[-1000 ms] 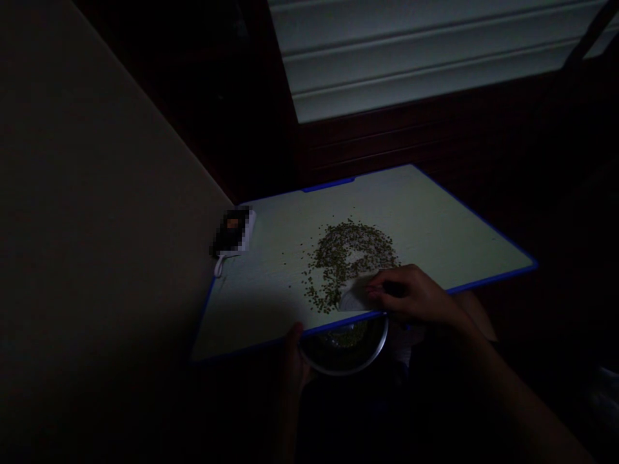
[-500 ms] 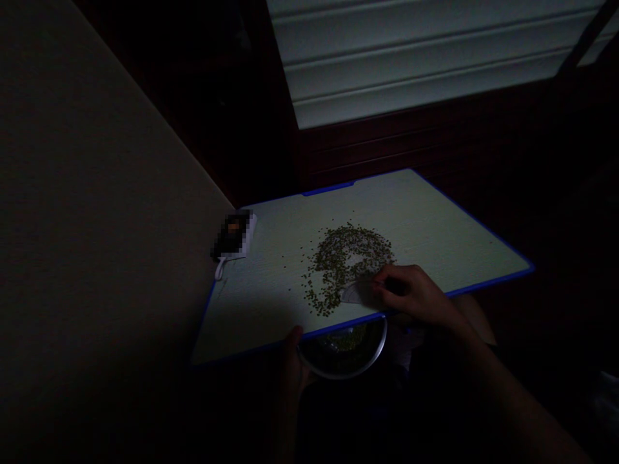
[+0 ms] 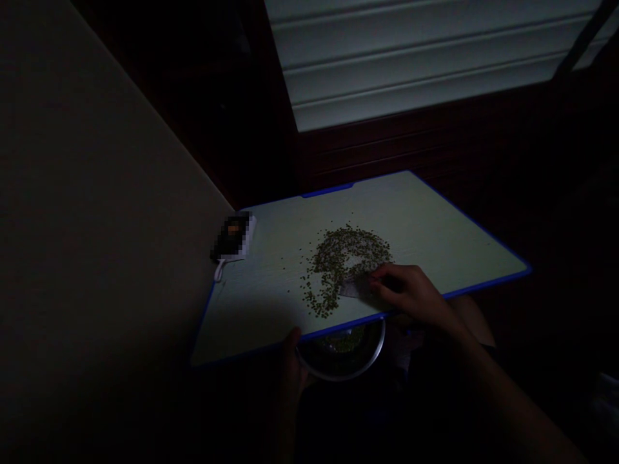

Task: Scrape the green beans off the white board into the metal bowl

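Observation:
Small green beans point(image 3: 338, 264) lie scattered in a loose ring on a pale board with a blue rim point(image 3: 435, 225). My right hand point(image 3: 411, 293) rests on the board near its front edge, fingers pinched on a small pale card point(image 3: 352, 288) that touches the beans. Below the front edge a metal bowl point(image 3: 344, 357) holds some beans. My left hand point(image 3: 293, 364) grips the bowl's left rim, thumb up against the board edge. The scene is very dark.
A small dark device with a white cable point(image 3: 232, 240) sits at the board's far left corner. A beige wall point(image 3: 87, 225) rises on the left. A lit slatted panel point(image 3: 411, 58) stands behind, above dark wood.
My right hand with the card has moved back from the board's front edge up into the bean pile. The bowl and left hand have stayed in place.

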Demonstrator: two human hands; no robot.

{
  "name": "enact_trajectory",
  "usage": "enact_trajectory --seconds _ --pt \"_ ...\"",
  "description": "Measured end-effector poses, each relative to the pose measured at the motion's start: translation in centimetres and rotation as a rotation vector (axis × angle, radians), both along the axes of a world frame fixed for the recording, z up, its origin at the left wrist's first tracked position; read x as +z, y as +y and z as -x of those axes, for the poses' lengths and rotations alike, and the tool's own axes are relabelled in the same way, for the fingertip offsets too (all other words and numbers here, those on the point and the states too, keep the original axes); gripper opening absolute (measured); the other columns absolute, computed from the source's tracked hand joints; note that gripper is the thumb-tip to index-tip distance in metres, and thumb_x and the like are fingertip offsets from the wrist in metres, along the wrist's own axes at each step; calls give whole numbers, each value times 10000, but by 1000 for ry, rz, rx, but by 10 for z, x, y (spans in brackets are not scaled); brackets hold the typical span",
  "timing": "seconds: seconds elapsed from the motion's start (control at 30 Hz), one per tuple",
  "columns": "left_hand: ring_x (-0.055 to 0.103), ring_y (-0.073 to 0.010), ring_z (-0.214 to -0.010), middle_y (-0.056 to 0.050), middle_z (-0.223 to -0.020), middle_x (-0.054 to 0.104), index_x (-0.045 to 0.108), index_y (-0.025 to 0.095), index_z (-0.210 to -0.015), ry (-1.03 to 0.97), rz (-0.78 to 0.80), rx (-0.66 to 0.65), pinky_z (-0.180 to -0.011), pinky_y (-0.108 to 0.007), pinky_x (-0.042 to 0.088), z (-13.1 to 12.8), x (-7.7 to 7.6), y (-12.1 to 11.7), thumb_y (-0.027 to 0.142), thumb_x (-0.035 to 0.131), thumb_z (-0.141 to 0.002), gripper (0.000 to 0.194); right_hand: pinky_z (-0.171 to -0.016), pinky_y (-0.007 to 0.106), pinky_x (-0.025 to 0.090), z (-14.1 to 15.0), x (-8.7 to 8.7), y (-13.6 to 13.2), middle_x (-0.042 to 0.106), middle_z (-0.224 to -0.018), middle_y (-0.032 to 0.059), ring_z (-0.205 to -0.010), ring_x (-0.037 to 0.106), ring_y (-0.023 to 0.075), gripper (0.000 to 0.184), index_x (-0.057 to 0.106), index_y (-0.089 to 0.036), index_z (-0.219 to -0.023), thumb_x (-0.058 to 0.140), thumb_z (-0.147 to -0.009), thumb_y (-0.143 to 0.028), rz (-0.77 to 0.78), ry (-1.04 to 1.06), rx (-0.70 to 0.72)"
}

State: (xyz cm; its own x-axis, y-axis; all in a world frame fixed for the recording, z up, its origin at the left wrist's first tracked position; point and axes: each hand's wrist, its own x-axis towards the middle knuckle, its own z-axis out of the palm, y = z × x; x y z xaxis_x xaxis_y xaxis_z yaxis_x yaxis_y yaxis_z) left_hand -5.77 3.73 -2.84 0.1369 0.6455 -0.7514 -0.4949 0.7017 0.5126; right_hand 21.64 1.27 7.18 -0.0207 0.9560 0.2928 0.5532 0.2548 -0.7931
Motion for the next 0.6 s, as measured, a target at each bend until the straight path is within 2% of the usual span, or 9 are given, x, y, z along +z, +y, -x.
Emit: enact_trajectory --seconds 0.1,0.23,0.43,0.6 --pt "631 -341 -1188 -159 -1144 746 452 117 -1474 -27 48 18 -1016 -523 462 -5 10 0 470 509 -893 683 -708 260 500 2 1 1 756 -883 10 -791 692 168 110 711 -220 -933 619 -883 -255 8 -1 14" --pt "638 -328 -1182 -131 -1140 752 464 131 -1468 28 20 91 -1028 -523 459 -9 14 0 423 511 -903 638 -719 276 504 2 -1 2 757 -899 23 -815 697 183 134 707 -206 -961 607 -892 -264 -3 25 -90" --pt "640 -331 -1178 -136 -1163 743 484 133 -1451 -1 -76 102 -1044 -519 448 -6 8 0 385 562 -878 631 -668 266 509 0 -2 1 751 -887 20 -782 694 176 178 703 -213 -977 604 -916 -347 -17 66 -194" --pt "626 -365 -1191 -154 -1144 746 538 132 -1402 34 -23 23 -1034 -554 443 -1 -5 1 459 567 -859 635 -708 298 516 1 -4 1 757 -924 32 -818 700 188 164 706 -218 -997 600 -917 -314 -29 36 -197"
